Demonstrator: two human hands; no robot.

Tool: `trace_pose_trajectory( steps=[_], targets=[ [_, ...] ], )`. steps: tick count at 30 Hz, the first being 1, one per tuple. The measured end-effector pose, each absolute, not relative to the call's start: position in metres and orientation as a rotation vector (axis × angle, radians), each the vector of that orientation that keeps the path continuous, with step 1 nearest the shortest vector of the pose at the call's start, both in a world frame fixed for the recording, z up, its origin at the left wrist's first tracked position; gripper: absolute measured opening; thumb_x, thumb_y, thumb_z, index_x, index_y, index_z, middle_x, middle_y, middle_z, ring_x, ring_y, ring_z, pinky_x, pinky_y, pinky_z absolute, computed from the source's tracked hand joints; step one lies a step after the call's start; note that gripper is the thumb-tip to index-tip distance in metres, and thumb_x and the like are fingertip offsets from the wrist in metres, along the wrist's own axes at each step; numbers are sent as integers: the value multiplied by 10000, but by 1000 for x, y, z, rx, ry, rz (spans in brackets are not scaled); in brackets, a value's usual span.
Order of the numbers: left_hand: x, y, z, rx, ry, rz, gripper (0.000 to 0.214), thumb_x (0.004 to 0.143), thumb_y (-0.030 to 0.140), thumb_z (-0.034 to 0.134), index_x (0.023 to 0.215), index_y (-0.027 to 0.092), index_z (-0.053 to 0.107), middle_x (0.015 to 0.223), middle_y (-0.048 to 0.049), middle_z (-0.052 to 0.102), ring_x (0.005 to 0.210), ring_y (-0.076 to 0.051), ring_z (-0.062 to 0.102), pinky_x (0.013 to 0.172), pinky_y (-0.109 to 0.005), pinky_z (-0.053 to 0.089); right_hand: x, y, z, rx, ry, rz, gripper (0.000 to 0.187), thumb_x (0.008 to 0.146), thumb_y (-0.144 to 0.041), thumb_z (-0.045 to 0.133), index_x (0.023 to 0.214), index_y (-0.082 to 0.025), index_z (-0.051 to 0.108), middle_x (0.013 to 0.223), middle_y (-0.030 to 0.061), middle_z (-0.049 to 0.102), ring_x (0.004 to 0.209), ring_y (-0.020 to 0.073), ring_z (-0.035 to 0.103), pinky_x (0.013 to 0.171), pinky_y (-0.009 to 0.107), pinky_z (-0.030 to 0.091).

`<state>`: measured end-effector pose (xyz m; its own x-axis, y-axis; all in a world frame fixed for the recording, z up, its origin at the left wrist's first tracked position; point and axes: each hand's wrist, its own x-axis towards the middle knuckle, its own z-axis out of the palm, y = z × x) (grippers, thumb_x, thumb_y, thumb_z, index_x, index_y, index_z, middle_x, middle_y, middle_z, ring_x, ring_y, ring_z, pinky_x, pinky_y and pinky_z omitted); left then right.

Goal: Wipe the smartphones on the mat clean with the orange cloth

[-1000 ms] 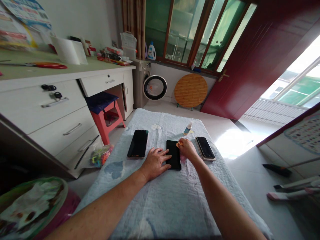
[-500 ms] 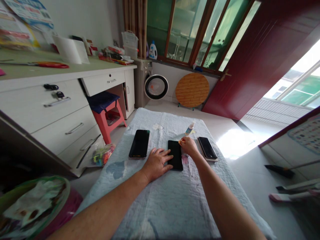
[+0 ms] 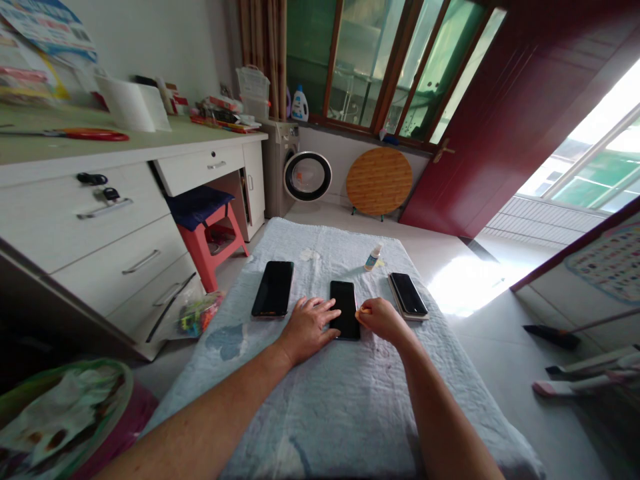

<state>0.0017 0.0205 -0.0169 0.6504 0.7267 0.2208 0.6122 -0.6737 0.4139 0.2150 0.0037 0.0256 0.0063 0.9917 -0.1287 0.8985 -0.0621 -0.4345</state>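
A black smartphone (image 3: pixel 346 298) lies face up on the cloth-covered table in front of me. My left hand (image 3: pixel 309 329) rests on its left side, fingers spread, the tips on the screen. My right hand (image 3: pixel 383 320) is closed in a pinch at the phone's right edge, on a small orange cloth (image 3: pixel 362 311), mostly hidden by the fingers. Another dark phone (image 3: pixel 273 289) lies to the left. At the right a third phone (image 3: pixel 411 293) lies on a pale flat object. A small spray bottle (image 3: pixel 373 258) stands behind the middle phone.
A pale blue cloth (image 3: pixel 320 413) covers the table. Beyond it are a pink stool (image 3: pixel 207 250), an open washing machine door (image 3: pixel 307 177) and a round wooden board (image 3: pixel 379 181). A waste bin (image 3: pixel 133 407) stands at lower left; white drawers (image 3: pixel 110 247) line the left.
My right hand has slid down the phone's right edge towards me, from the top corner to about the middle, with the orange cloth. My left hand stays on the phone. The view shifted slightly.
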Motion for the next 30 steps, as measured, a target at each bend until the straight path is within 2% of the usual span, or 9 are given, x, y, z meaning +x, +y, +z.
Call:
trace_pose_trajectory(
  steps=[10, 15, 19, 22, 26, 30],
  targets=[
    [2, 19, -16, 2571, 1073, 577, 415, 853, 424, 640, 1248, 307, 592, 1402, -34, 521, 1241, -297, 460, 1072, -537, 258, 231, -16, 28, -1905, -2028, 1042, 143, 654, -209, 523, 535, -148, 572, 484, -45, 427, 495, 76, 359, 470, 223, 231],
    [2, 18, -14, 2582, 1062, 564, 444, 841, 461, 647, 1251, 303, 587, 1403, -44, 519, 1239, -294, 462, 1078, -553, 244, 240, -18, 17, -1685, -1903, 1324, 128, 672, -243, 526, 644, -150, 609, 552, -40, 479, 526, 76, 393, 487, 193, 277],
    [2, 17, -13, 2572, 1057, 561, 543, 805, 534, 659, 1276, 279, 568, 1414, -73, 504, 1255, -306, 457, 1088, -558, 233, 240, -15, 15, -1592, -1556, 1295, 176, 686, -297, 539, 754, -153, 612, 596, -29, 512, 516, 72, 407, 473, 177, 295],
    [2, 17, -12, 2565, 1090, 619, 628, 783, 550, 672, 1313, 242, 533, 1400, -109, 510, 1256, -306, 465, 1089, -525, 256, 240, -11, 12, -1580, -1387, 1266, 210, 686, -343, 556, 760, -151, 599, 590, -30, 502, 482, 66, 388, 434, 176, 272],
    [2, 17, -11, 2564, 1105, 659, 577, 790, 550, 659, 1252, 213, 579, 1289, -108, 596, 1191, -301, 517, 1076, -502, 284, 238, -9, 10, -1597, -1356, 1298, 234, 670, -342, 551, 772, -142, 614, 575, -26, 514, 465, 71, 407, 412, 183, 271],
    [2, 17, -12, 2562, 1089, 650, 549, 791, 554, 654, 1217, 214, 600, 1273, -102, 607, 1185, -304, 520, 1077, -510, 280, 232, -11, 14, -1583, -1324, 1305, 223, 648, -344, 558, 739, -146, 605, 546, -34, 508, 455, 69, 408, 405, 182, 265]
  ],
)
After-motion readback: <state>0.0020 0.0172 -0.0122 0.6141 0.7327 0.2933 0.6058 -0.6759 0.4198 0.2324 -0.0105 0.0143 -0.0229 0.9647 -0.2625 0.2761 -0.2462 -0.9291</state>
